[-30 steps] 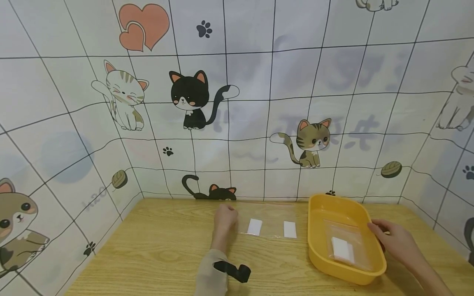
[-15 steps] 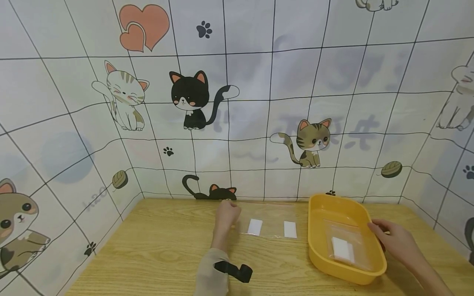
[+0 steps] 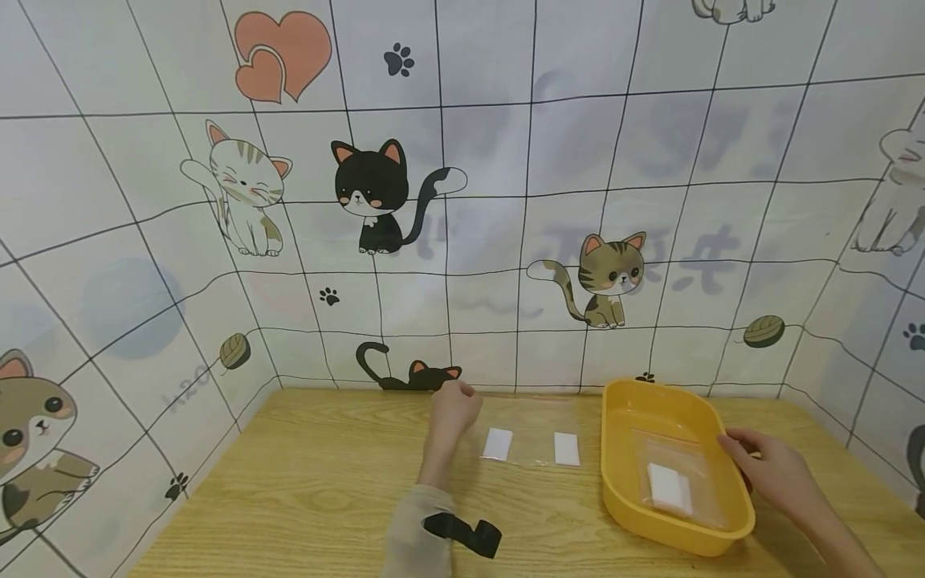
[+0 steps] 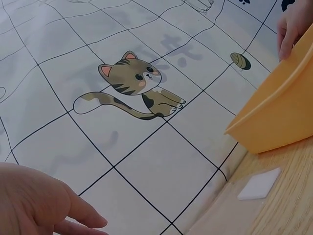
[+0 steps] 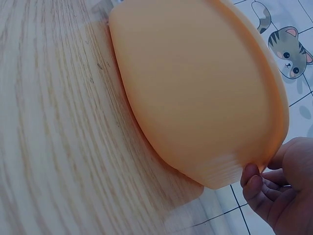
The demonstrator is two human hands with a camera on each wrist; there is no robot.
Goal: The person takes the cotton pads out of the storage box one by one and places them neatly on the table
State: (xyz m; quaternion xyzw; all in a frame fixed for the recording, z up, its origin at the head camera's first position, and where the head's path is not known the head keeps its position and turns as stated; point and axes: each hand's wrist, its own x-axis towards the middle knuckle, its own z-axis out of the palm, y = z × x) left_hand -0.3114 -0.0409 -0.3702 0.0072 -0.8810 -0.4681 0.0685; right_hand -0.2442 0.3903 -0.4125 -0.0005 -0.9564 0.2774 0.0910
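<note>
My right hand [image 3: 776,470] grips the rim of a yellow plastic tray [image 3: 617,482] at its right side; in the right wrist view, thumb and fingers pinch the rim [image 5: 271,147]. Inside the tray lie clear plastic bags [image 3: 704,474] with white cards [image 3: 668,487]. My left hand [image 3: 455,409] is near the back edge of the table, beside clear bags lying flat, with its fingers loosely extended and nothing visible in them. One white card [image 3: 497,444] shows at the left of these bags and another white card [image 3: 566,449] at the right, close to the tray.
The wood-grain table [image 3: 303,482] meets a white cloth backdrop [image 3: 491,305] with grid lines and cartoon cats along its back edge. A black strap [image 3: 462,534] sits around the left sleeve [image 3: 419,538].
My left hand has moved right and slightly farther back, toward the flat bags. My right hand and the tray have stayed in place.
</note>
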